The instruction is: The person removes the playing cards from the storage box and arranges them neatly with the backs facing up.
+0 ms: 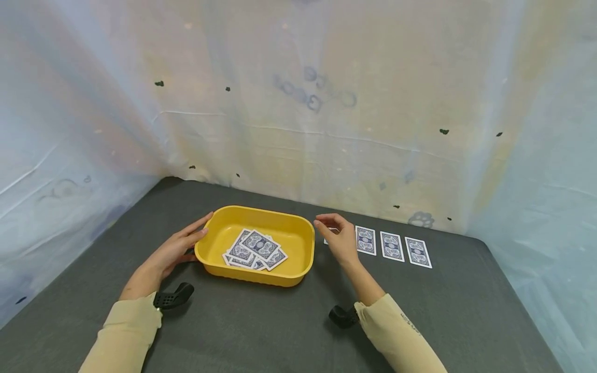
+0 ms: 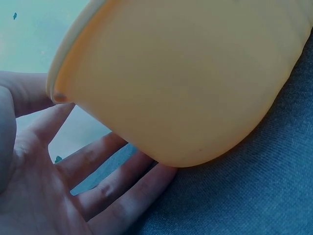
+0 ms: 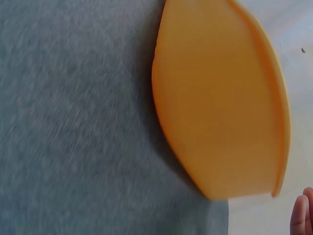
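Observation:
A yellow plastic basin point(image 1: 275, 278) stands on the dark tabletop, with several blue-and-white playing cards point(image 1: 261, 244) lying loosely overlapped, backs up, on its floor. My left hand point(image 1: 170, 254) rests against the basin's left end; in the left wrist view its extended fingers point(image 2: 117, 196) touch the outer wall near the rim. Just past the basin's right rim hovers my right hand point(image 1: 342, 241), thumb and fingers lightly bent, with no card visible between them. Behind it a playing card point(image 1: 326, 241) is mostly hidden. Only fingertips point(image 3: 299, 215) of that hand show in the right wrist view.
To the right of my right hand, three face-down cards lie in a spaced row: one nearest the hand point(image 1: 366, 240), a middle card point(image 1: 392, 246) and an end card point(image 1: 418, 252). A pale, wrinkled sheet point(image 1: 298, 129) hangs behind the dark table point(image 1: 261, 331) and along both sides.

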`<action>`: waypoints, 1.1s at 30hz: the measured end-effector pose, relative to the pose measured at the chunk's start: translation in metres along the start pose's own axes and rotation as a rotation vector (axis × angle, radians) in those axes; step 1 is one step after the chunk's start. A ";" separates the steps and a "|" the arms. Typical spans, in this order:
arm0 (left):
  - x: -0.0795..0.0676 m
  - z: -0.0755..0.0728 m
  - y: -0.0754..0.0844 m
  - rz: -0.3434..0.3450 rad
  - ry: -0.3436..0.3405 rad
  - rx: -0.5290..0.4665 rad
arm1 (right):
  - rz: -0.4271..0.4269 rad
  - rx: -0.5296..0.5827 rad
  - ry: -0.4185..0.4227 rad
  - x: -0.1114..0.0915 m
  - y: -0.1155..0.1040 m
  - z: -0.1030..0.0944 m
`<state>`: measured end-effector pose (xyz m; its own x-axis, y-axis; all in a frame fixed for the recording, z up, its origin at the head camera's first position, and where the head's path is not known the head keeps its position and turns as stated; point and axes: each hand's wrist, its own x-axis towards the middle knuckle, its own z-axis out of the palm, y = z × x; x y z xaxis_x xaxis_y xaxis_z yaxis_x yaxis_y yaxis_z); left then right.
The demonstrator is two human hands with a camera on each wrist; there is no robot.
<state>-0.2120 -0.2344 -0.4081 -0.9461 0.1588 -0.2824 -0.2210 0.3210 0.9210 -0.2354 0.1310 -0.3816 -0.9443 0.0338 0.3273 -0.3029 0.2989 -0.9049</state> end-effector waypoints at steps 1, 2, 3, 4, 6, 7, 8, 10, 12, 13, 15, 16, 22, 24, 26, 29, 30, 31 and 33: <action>0.000 0.000 0.000 -0.001 0.001 -0.001 | -0.001 -0.005 -0.008 0.000 -0.001 0.002; 0.000 0.000 0.000 -0.002 0.001 -0.001 | -0.001 -0.010 -0.020 0.001 -0.003 0.005; 0.000 -0.001 0.000 -0.002 0.003 0.000 | -0.002 -0.009 -0.035 0.001 -0.005 0.007; 0.000 -0.001 0.000 -0.003 0.003 -0.001 | -0.007 -0.013 -0.051 0.002 -0.007 0.010; 0.000 -0.002 0.000 -0.002 0.002 -0.002 | -0.010 -0.022 -0.085 0.003 -0.012 0.016; -0.001 -0.003 0.000 -0.001 0.001 -0.002 | -0.011 -0.029 -0.105 0.004 -0.015 0.019; -0.001 -0.003 0.000 0.001 -0.001 -0.003 | -0.011 -0.035 -0.127 0.005 -0.018 0.022; -0.001 -0.003 0.000 0.001 -0.004 -0.005 | -0.007 -0.065 -0.162 0.006 -0.023 0.028; -0.002 -0.003 0.000 0.000 -0.004 -0.007 | 0.009 -0.100 -0.199 0.006 -0.027 0.034; -0.002 -0.003 0.000 -0.001 -0.003 -0.007 | 0.019 -0.117 -0.219 0.006 -0.029 0.036; -0.002 -0.003 0.000 -0.005 0.000 -0.007 | 0.040 -0.151 -0.254 0.006 -0.031 0.041; -0.002 -0.002 0.000 -0.005 0.001 -0.006 | 0.050 -0.165 -0.271 0.006 -0.033 0.044; -0.003 -0.002 0.000 -0.005 -0.003 -0.006 | 0.100 -0.214 -0.365 0.007 -0.037 0.056; -0.003 -0.002 0.000 -0.007 -0.004 -0.006 | 0.116 -0.234 -0.395 0.006 -0.038 0.061; -0.003 -0.003 0.001 -0.006 -0.005 -0.006 | 0.141 -0.255 -0.426 0.006 -0.040 0.066; -0.004 -0.003 0.000 -0.006 -0.007 -0.007 | 0.176 -0.299 -0.467 0.005 -0.041 0.072; -0.004 -0.003 0.000 -0.006 -0.007 -0.007 | 0.187 -0.309 -0.479 0.005 -0.041 0.074; -0.003 -0.003 0.000 -0.006 -0.007 -0.007 | 0.194 -0.327 -0.487 0.005 -0.040 0.076; -0.003 -0.003 0.000 -0.008 -0.007 -0.005 | 0.212 -0.346 -0.501 0.005 -0.039 0.080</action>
<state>-0.2099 -0.2375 -0.4064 -0.9426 0.1624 -0.2917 -0.2300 0.3174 0.9200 -0.2386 0.0436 -0.3660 -0.9501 -0.2983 -0.0912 -0.1232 0.6274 -0.7689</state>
